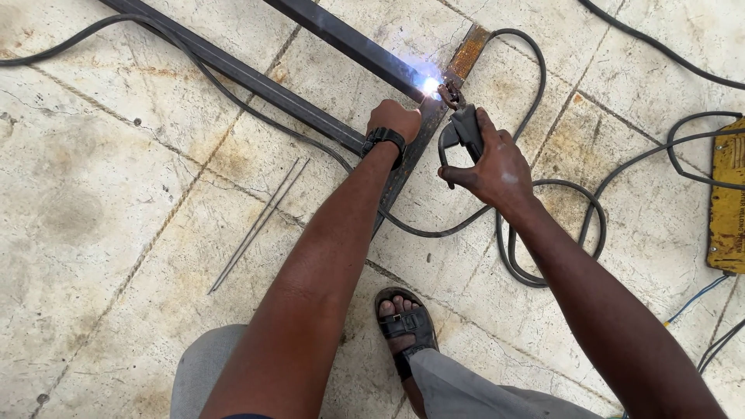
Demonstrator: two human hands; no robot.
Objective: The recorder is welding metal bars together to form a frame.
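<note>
My right hand (497, 167) grips a dark welding electrode holder (462, 128), its tip at a bright blue-white arc (429, 85). The arc burns where a dark square steel tube (349, 43) meets a rusty flat bar (466, 54). My left hand (393, 119), with a black watch at the wrist, is closed and presses down on the flat bar just left of the holder, beside a second steel tube (248, 77).
Black cables (543, 233) loop over the concrete slab floor to the right. A yellow welding machine (728, 202) sits at the right edge. Two thin welding rods (260, 221) lie on the floor at left. My sandalled foot (403, 326) stands below the work.
</note>
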